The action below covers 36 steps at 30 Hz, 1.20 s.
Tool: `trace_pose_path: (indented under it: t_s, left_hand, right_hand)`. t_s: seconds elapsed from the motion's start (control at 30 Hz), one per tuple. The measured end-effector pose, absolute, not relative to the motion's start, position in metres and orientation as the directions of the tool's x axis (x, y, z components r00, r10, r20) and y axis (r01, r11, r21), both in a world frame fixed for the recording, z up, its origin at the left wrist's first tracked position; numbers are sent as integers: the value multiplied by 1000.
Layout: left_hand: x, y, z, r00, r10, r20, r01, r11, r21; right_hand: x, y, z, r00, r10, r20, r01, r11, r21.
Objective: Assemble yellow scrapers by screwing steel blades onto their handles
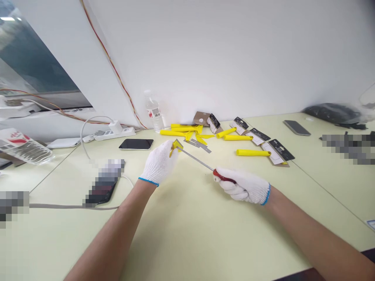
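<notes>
Both my hands wear white knit gloves. My left hand [158,163] is closed around a small yellow scraper head [176,144] with a metal blade, held just above the pale table [181,226]. My right hand [245,187] grips the red handle of a screwdriver [205,164]. Its long metal shaft runs up and to the left, and its tip meets the scraper head in my left hand.
Several yellow scraper handles [253,152] and parts lie behind my hands, along with loose blades [199,145] and black-and-white packaging cards [278,152]. A water bottle [154,111], a power strip [113,134], phones [136,144] and cables stand at the back left. Another phone [297,127] lies at the right.
</notes>
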<state>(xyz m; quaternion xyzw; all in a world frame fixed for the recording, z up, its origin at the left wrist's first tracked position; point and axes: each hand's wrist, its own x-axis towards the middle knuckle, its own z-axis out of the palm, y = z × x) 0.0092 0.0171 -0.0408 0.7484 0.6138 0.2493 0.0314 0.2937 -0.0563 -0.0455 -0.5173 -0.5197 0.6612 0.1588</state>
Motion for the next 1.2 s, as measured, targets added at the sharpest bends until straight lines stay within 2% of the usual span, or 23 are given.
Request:
trace_pose_path:
  t_s: [0.07, 0.1, 0.17, 0.23, 0.3, 0.33, 0.37, 0.4, 0.47, 0.5, 0.53, 0.57, 0.63, 0.7, 0.73, 0.8, 0.87, 0.93, 0.97, 1.03, 1.1, 1.13, 1.2]
  left_hand:
    - [9, 18, -40, 107, 936, 334, 912, -227, 342]
    - [9, 18, -40, 103, 938, 331, 918, -218, 332]
    - [9, 19, -41, 101, 942, 319, 928, -205, 312]
    - [10, 19, -41, 93, 948, 304, 932, -190, 307]
    - [10, 19, -41, 80, 951, 297, 930, -179, 321]
    - [10, 18, -42, 78, 950, 301, 927, -180, 330]
    - [10, 18, -42, 83, 948, 306, 923, -189, 335]
    - [10, 18, -41, 94, 946, 310, 919, -202, 337]
    - [8, 18, -41, 119, 938, 324, 911, -233, 340]
    - [7, 18, -41, 128, 934, 332, 907, -246, 342]
    - [6, 19, -41, 131, 930, 343, 904, -254, 343]
    - [5, 19, -41, 130, 926, 355, 903, -258, 343]
    - [4, 20, -41, 116, 923, 366, 910, -246, 335]
    - [4, 21, -42, 96, 930, 355, 921, -218, 323]
    - [4, 22, -42, 92, 934, 346, 926, -208, 314]
    - [5, 22, -44, 90, 939, 332, 936, -194, 295]
    - [5, 22, -44, 96, 939, 331, 935, -198, 292]
    - [6, 22, -44, 99, 937, 335, 928, -208, 309]
    - [6, 21, -44, 100, 937, 335, 924, -212, 318]
    - [7, 20, -43, 116, 938, 328, 922, -225, 316]
    - [7, 19, -42, 142, 935, 326, 922, -245, 300]
    - [8, 18, -42, 149, 933, 327, 922, -250, 295]
    - [9, 18, -41, 142, 935, 325, 924, -242, 295]
  right_hand:
    - [292, -55, -48, -305, 834, -460, 380, -336, -862]
    - [290, -56, -51, -191, 917, -351, 471, -228, -852]
    - [285, -57, -60, -33, 999, -25, 683, 4, -730]
    - [281, -60, -67, -29, 964, 264, 826, 172, -536]
    - [280, -62, -70, -76, 909, 411, 890, 248, -384]
    - [280, -63, -70, -89, 897, 433, 895, 263, -360]
    - [280, -63, -68, -90, 909, 408, 881, 264, -393]
    - [281, -63, -65, -83, 945, 317, 838, 239, -491]
    - [283, -61, -59, -140, 989, -52, 631, 48, -774]
    - [284, -60, -56, -223, 942, -251, 483, -117, -868]
    - [285, -59, -53, -317, 866, -387, 341, -276, -898]
    - [286, -58, -51, -395, 798, -455, 236, -391, -890]
    - [286, -57, -50, -424, 774, -470, 183, -435, -882]
    - [286, -57, -53, -261, 892, -368, 335, -273, -902]
    - [285, -57, -55, -162, 952, -258, 457, -160, -875]
    - [284, -59, -61, -49, 998, 31, 683, 56, -728]
    - [283, -60, -67, -70, 967, 245, 825, 194, -531]
    - [283, -60, -70, -109, 936, 335, 879, 248, -407]
    - [284, -60, -69, -118, 934, 338, 874, 260, -410]
    - [287, -59, -66, -131, 977, 169, 777, 208, -594]
    - [292, -58, -60, -253, 950, -186, 531, -25, -847]
    - [294, -57, -58, -344, 881, -325, 391, -180, -903]
    - [296, -56, -55, -467, 769, -436, 219, -377, -900]
